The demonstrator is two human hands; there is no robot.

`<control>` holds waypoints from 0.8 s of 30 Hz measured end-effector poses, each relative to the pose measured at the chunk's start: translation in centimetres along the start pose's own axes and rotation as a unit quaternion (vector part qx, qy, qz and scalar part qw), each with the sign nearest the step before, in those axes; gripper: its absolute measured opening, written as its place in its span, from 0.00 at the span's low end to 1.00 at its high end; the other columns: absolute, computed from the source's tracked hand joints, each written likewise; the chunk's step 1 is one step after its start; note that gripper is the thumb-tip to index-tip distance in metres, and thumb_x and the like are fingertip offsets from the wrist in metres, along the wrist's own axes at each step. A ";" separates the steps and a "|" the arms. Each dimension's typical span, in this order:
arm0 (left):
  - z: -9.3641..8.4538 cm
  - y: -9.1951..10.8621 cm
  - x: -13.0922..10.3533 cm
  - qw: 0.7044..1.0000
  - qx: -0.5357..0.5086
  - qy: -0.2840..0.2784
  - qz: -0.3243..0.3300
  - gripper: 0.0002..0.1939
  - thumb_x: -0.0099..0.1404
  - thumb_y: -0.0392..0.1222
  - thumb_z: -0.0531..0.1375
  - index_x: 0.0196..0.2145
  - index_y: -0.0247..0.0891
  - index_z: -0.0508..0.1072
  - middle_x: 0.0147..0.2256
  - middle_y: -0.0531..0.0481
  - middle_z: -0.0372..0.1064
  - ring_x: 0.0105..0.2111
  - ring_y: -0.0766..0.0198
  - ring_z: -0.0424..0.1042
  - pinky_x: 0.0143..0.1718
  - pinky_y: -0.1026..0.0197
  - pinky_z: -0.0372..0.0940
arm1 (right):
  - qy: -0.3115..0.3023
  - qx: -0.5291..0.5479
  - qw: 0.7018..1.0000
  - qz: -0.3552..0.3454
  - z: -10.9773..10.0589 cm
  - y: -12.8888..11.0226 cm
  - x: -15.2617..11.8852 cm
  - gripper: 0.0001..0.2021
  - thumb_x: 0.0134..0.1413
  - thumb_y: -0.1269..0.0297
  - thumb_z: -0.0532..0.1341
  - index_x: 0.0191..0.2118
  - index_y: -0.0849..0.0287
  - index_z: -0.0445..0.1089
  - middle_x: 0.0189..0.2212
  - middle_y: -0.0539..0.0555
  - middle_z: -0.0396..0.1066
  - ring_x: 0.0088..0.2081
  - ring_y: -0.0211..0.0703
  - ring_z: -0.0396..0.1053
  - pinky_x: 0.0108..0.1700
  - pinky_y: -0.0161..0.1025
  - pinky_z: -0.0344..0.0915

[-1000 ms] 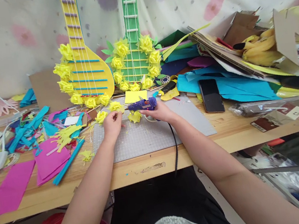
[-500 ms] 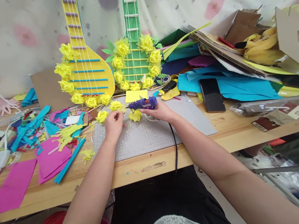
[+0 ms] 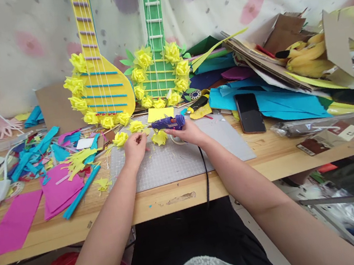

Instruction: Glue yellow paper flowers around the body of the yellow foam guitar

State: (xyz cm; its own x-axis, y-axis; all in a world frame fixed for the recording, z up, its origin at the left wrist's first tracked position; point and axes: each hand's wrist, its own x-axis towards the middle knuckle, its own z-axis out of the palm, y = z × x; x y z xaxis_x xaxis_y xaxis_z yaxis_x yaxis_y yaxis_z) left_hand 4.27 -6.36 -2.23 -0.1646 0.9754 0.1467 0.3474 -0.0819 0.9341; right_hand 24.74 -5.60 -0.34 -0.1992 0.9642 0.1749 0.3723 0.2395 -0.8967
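My right hand (image 3: 190,132) grips a dark blue glue gun (image 3: 169,124) above the grey cutting mat (image 3: 182,163), its nozzle pointing left. My left hand (image 3: 135,148) is pinched closed near the nozzle; whatever its fingertips hold is too small to make out. Just beneath the glue gun is a yellow paper flower (image 3: 159,138). Two more, a left one (image 3: 120,139) and a right one (image 3: 136,126), lie by my left hand. Behind them stand a yellow paper guitar (image 3: 106,85) and a green one (image 3: 161,69), both trimmed with yellow flowers.
Magenta sheets (image 3: 15,223) and blue paper scraps (image 3: 28,157) cover the table's left side. To the right lie a black phone (image 3: 250,113), blue paper (image 3: 283,101) and stacked cardboard (image 3: 259,55). The glue gun's black cord (image 3: 206,177) drops over the front edge.
The view has shifted very slightly. Both hands and the glue gun keep almost the same positions, with no visible change in grip.
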 end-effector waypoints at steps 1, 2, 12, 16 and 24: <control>0.0 -0.1 0.0 1.000 -0.004 0.002 0.000 0.07 0.57 0.43 0.59 0.24 0.39 0.71 0.21 0.56 0.63 0.15 0.68 0.66 0.18 0.66 0.53 | 0.000 0.003 1.000 -0.004 0.0 0.0 0.0 0.20 0.45 0.50 0.65 0.42 0.56 0.74 0.42 0.55 0.76 0.47 0.50 0.72 0.50 0.47 0.66; 0.0 -0.2 0.1 1.000 -0.007 0.003 -0.002 0.07 0.57 0.43 0.59 0.25 0.38 0.71 0.21 0.56 0.65 0.15 0.68 0.66 0.18 0.66 0.53 | 0.001 0.004 1.000 -0.008 0.0 -0.1 0.0 0.20 0.46 0.50 0.65 0.43 0.55 0.74 0.43 0.54 0.76 0.47 0.50 0.72 0.50 0.47 0.66; 0.1 -0.5 0.3 1.000 -0.006 0.007 -0.012 0.08 0.58 0.44 0.59 0.26 0.39 0.72 0.21 0.56 0.65 0.14 0.67 0.67 0.17 0.65 0.52 | -0.012 -0.069 0.998 -0.001 0.0 -1.4 -0.5 0.16 0.47 0.52 0.65 0.39 0.55 0.75 0.38 0.55 0.77 0.41 0.52 0.73 0.43 0.46 0.67; 0.1 -0.6 0.3 1.000 0.003 0.007 -0.006 0.08 0.58 0.45 0.58 0.25 0.39 0.71 0.22 0.56 0.65 0.15 0.68 0.68 0.17 0.65 0.53 | 0.004 -0.088 0.996 0.007 0.0 -1.3 -0.4 0.16 0.46 0.51 0.65 0.39 0.55 0.75 0.37 0.55 0.77 0.41 0.53 0.73 0.42 0.47 0.67; 0.0 -0.3 0.1 1.000 -0.017 0.012 0.000 0.08 0.58 0.43 0.58 0.24 0.39 0.69 0.21 0.56 0.61 0.15 0.68 0.66 0.16 0.65 0.57 | 0.025 -0.064 0.998 0.015 -0.4 -0.3 -0.1 0.18 0.45 0.49 0.65 0.38 0.56 0.75 0.35 0.55 0.76 0.41 0.52 0.73 0.43 0.47 0.67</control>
State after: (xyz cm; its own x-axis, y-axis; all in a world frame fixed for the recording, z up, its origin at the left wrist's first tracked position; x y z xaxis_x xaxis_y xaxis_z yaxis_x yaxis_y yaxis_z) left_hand 4.20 -6.22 -2.48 -0.1860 0.9704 0.1541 0.3168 -0.0892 0.9443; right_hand 25.05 -5.70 0.08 -0.1426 0.9748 0.1713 0.4914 0.2200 -0.8427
